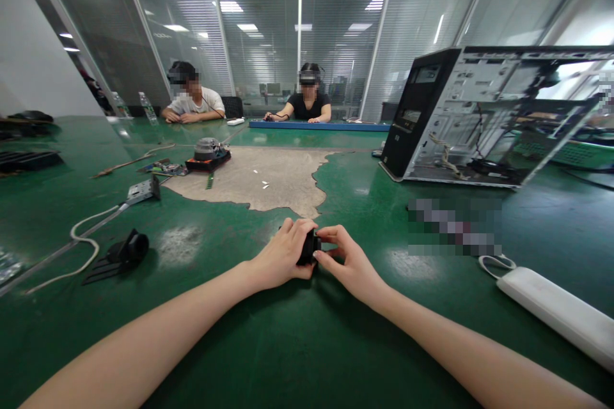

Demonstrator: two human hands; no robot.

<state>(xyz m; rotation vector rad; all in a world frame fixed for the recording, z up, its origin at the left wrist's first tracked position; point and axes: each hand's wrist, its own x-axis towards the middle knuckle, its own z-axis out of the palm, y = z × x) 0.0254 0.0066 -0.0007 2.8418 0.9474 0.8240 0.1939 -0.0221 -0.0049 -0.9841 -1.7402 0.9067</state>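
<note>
A small black part [308,249] is held just above or on the green table, near the middle of the view. My left hand [284,252] wraps round it from the left, with the fingers over its top and the thumb below. From the right, my right hand [349,263] grips the part's right side between thumb and fingertips. Much of the part is hidden by my fingers, so I cannot make out what it is. Beyond my hands lies a torn-edged brown sheet [278,172].
An open computer case [422,115] stands at the right, a white power strip [556,307] in front. At the left lie a black bracket [127,249], a metal box [144,188], a cable and a cooler with a fan [208,153]. Two people sit across the table.
</note>
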